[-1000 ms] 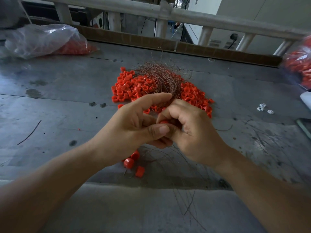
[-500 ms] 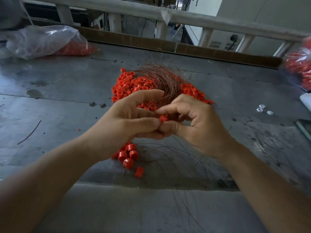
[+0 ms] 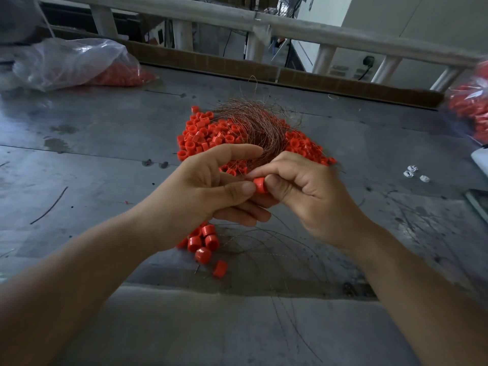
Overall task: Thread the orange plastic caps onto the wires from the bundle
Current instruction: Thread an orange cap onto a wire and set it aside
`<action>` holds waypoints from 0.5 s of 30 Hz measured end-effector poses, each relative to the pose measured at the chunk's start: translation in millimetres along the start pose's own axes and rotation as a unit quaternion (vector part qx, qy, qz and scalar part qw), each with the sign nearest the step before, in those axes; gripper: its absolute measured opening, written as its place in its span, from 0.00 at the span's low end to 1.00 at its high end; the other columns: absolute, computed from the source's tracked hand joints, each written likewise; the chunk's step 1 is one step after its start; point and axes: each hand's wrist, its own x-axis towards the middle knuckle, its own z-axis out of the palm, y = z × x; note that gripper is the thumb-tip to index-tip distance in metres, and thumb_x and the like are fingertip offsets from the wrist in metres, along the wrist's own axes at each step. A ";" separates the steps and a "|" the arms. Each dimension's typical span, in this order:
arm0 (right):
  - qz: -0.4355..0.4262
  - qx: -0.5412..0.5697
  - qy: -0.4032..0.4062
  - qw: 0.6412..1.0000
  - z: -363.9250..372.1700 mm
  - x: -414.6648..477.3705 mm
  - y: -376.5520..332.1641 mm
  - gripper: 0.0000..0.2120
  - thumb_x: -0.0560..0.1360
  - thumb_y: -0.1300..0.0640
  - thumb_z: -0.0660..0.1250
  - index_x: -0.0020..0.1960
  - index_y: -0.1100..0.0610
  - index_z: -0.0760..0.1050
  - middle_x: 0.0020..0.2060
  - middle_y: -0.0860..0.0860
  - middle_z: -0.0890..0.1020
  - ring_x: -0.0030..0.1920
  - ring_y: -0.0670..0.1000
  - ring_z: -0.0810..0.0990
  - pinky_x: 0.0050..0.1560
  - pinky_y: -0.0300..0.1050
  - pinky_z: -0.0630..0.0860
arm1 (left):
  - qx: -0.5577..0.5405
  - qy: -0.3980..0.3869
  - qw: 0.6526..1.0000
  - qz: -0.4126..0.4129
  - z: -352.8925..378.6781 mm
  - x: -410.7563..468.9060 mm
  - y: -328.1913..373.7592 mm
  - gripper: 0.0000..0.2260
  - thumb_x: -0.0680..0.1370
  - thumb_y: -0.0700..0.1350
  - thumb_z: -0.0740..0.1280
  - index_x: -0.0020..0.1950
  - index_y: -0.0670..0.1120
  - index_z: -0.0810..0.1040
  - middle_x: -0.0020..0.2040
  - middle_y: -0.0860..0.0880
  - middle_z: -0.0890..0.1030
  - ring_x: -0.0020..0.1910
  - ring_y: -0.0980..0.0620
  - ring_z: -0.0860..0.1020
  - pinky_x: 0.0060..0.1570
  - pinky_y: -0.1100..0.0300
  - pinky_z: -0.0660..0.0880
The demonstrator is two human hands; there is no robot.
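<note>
Orange cylindrical cap (image 3: 261, 185) sat pinched in right hand (image 3: 311, 196). Left hand (image 3: 206, 191) curled, thumb touching it; contents unclear. Fine coppery wire bundle (image 3: 253, 125) lay tangled behind.

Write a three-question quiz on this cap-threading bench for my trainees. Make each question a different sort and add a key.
1. True or false: the wire bundle lies on top of the pile of loose caps.
2. What pinches the single raised cap? A) the right hand B) a pair of pliers C) nothing; it lies on the table.
3. Fill in: the small white pieces lie to the pile's ____ side.
Key: 1 true; 2 A; 3 right.
</note>
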 end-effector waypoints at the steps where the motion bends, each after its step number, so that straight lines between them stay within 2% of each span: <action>1: 0.003 0.001 -0.001 1.000 0.6 -0.1 0.2 0.09 0.75 0.60 0.59 0.51 0.50 0.75 0.40 0.44 0.76 0.43 0.42 0.76 0.44 0.33 0.74 | 0.000 0.001 1.000 0.000 0.3 0.2 -0.3 0.21 0.69 0.42 0.69 0.60 0.49 0.71 0.42 0.42 0.84 0.39 0.46 0.83 0.35 0.63 0.78; 5: 0.008 0.012 0.000 1.000 1.6 -0.5 -1.1 0.09 0.75 0.60 0.59 0.49 0.49 0.74 0.40 0.50 0.77 0.42 0.45 0.76 0.44 0.33 0.74 | 0.001 0.001 1.000 -0.004 0.6 0.7 -1.0 0.23 0.67 0.44 0.69 0.61 0.49 0.71 0.42 0.42 0.84 0.39 0.46 0.83 0.35 0.63 0.78; 15: 0.013 0.010 -0.005 1.000 2.3 -1.1 -1.1 0.08 0.75 0.58 0.59 0.49 0.47 0.74 0.39 0.49 0.77 0.42 0.45 0.76 0.43 0.34 0.74 | 0.001 0.007 1.000 -0.008 0.7 0.8 -0.7 0.24 0.65 0.47 0.69 0.60 0.50 0.71 0.41 0.42 0.84 0.38 0.45 0.83 0.34 0.63 0.78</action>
